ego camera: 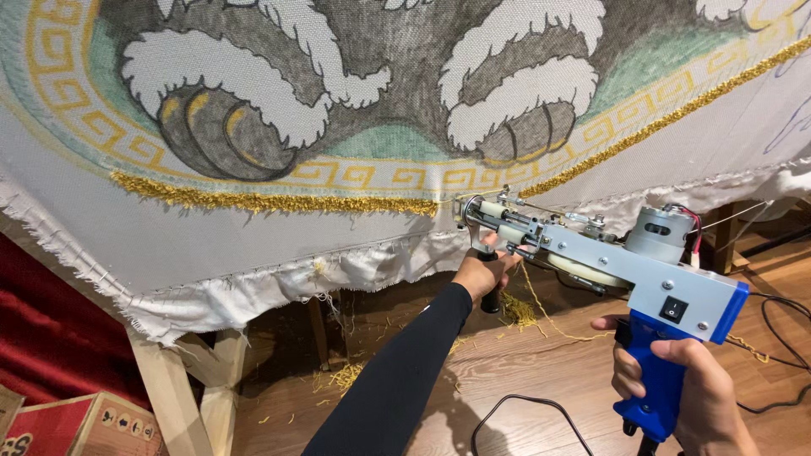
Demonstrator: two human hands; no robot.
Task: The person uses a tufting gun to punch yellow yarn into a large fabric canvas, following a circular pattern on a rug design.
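The right hand (684, 384) is clenched around the blue grip of a tufting gun (591, 253) – its needle end touches the stretched cloth (253, 228) above. Ahead, the left hand (483, 274) grasps the gun's black front handle, just beneath the gold tufted border (279, 203) – a cardboard box (76, 426) sits far left, contents unseen.

Warm, even indoor light — bright on the cloth (253, 245) above the hands, dimmer beneath it. A soft shadow lies on the floor (507, 371) below the left hand (483, 274). Focus is sharp near the tool (608, 262); the edges bow — wide-lens distortion.
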